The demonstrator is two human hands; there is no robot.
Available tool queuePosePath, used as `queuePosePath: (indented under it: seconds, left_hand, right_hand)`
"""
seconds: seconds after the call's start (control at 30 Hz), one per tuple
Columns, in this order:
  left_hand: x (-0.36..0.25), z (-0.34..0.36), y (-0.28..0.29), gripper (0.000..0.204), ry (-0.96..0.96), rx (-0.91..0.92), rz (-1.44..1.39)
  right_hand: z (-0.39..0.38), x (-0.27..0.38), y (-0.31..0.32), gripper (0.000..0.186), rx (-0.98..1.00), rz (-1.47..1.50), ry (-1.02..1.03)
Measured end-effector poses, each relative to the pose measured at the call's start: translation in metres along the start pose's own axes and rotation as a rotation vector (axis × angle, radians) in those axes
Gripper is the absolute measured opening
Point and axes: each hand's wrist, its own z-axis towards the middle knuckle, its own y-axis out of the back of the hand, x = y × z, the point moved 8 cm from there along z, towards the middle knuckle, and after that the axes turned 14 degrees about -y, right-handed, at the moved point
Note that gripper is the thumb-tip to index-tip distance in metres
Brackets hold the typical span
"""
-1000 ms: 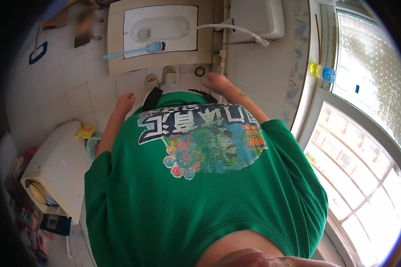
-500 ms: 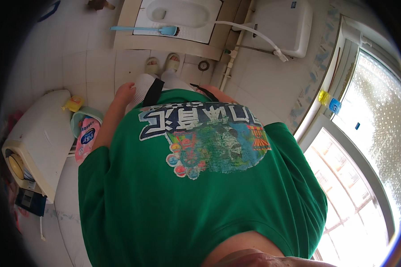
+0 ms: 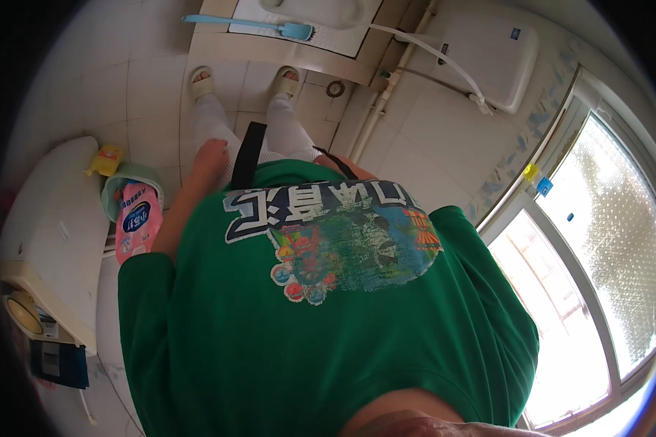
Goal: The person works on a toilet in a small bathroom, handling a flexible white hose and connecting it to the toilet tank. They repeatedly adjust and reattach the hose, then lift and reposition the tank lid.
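Note:
My left hand [image 3: 213, 154] hangs beside my left thigh, its back toward the view; its fingers are smeared and I cannot tell how they are bent. No object shows in it. Only a small part of my right hand [image 3: 326, 162] shows past the hem of my green shirt [image 3: 270, 342], near the right thigh, with its fingers hidden. Black straps [image 3: 249, 156] stick out at my waist. Ahead of my feet, a light blue long-handled brush [image 3: 295, 30] lies across the rim of a white squat toilet [image 3: 335, 40], bristles to the right.
A raised tiled step edge [image 3: 270, 62] runs before my sandals [image 3: 288, 84]. To the left stand a white washing machine [image 3: 58, 218], a pale green basin [image 3: 149, 173], a pink detergent bag [image 3: 140, 218] and a yellow packet [image 3: 108, 159]. A white cistern [image 3: 488, 62], hose [image 3: 444, 54] and window [image 3: 598, 240] are right.
My left foot has moved left, so my feet stand wider apart. The toilet and brush sit higher in the picture. My left hand has shifted slightly right and stays by the thigh.

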Motion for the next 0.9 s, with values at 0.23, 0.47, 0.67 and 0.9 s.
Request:
queuePosePath:
  seconds: [0.23,0.47,0.67,0.9]
  left_hand:
    - [0.020,-0.023,0.040,0.016,0.182,-0.134,-0.386]
    - [0.029,-0.038,0.026,0.015,-0.136,-0.352,-0.037]
    - [0.046,-0.036,0.010,0.022,-0.067,-0.377,-0.164]
    - [0.048,-0.036,0.011,0.026,0.087,-0.394,-0.245]
  right_hand:
    - [-0.020,0.102,-0.019,0.062,0.031,-0.256,0.159]
    - [0.001,0.112,-0.034,0.066,0.078,-0.364,0.124]
    - [0.000,0.134,-0.020,0.030,0.053,-0.345,0.063]
    - [0.014,0.109,-0.024,0.050,0.076,-0.396,0.096]
